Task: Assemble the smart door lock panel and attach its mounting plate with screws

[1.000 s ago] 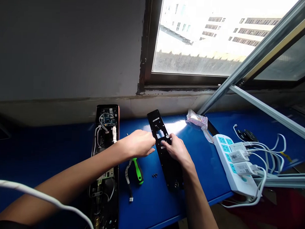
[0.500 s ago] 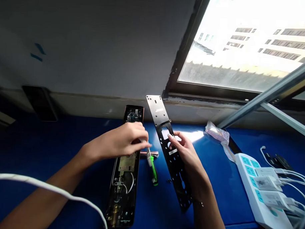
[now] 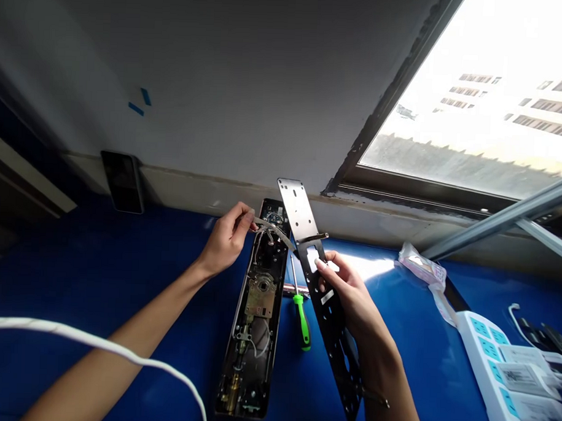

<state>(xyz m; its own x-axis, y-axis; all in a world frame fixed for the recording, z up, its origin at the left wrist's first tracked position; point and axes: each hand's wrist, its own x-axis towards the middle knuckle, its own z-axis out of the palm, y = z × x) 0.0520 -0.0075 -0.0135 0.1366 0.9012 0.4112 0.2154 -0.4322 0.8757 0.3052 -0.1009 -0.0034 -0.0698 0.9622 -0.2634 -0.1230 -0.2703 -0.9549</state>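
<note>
An opened, long black door lock housing [image 3: 239, 362] lies lengthwise on the blue table, its metal plates, wires and brass parts exposed. At its upper end, my left hand [image 3: 227, 239] is closed in a pinch on a thin greyish strip [image 3: 282, 237]. The strip stretches across the housing toward a perforated black metal mounting plate [image 3: 303, 214]. My right hand [image 3: 345, 283] grips that plate around its middle, holding it tilted beside the housing. Between housing and plate rests a green-handled screwdriver [image 3: 302, 325], partly over a shiny rod-like object [image 3: 289, 289].
A white cable [image 3: 119, 349] crosses the lower left foreground. To the right are a power strip [image 3: 478, 365] with plugged-in chargers, a clear plastic packet [image 3: 421, 267] and a metal frame bar [image 3: 492, 221]. A dark phone-like device [image 3: 122, 181] leans on the wall.
My left hand has moved from over the housing's middle to its upper left side and now pinches the strip. My right hand still holds the plate. The view has shifted left.
</note>
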